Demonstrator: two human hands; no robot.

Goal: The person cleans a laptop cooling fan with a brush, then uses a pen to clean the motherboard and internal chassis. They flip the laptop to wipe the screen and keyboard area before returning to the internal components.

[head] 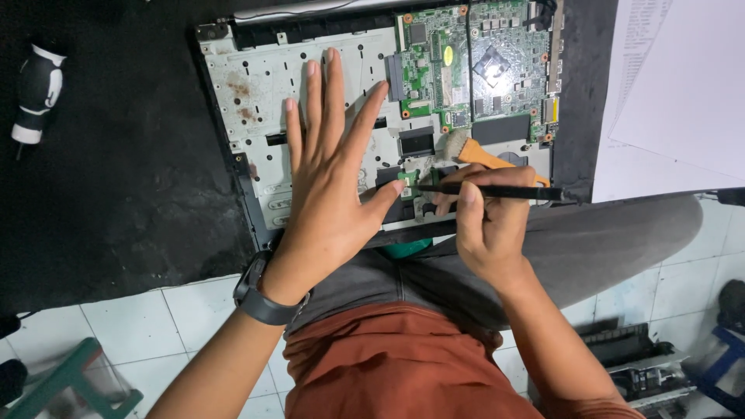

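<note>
1. rust-orange shirt [403, 365] and grey trousers [574, 248] fill the near edge of the view, with white floor tiles [155, 326] to either side and a green stool [70, 384] at the lower left
2. left hand [330, 167], with a dark watch [260, 299] on its wrist, lies flat and unclenched with fingers spread on the pale metal frame of the opened laptop chassis [256, 85]; it grips nothing, and its thumb tip sits just beside a small green board [409, 182]
3. right hand [485, 225] is clenched round a thin black tool [497, 191], held level, its tip touching or just beside the small green board near the front edge of the chassis
4. a brush with an orange handle [485, 157] lies on the chassis just beyond the right hand, bristles toward the left
5. the large green motherboard [473, 66] sits in the far right part of the chassis
6. the chassis rests on a black mat [116, 178]; a black and white screwdriver handle [37, 93] lies well apart at the far left
7. white paper sheets [675, 85] lie at the far right
</note>
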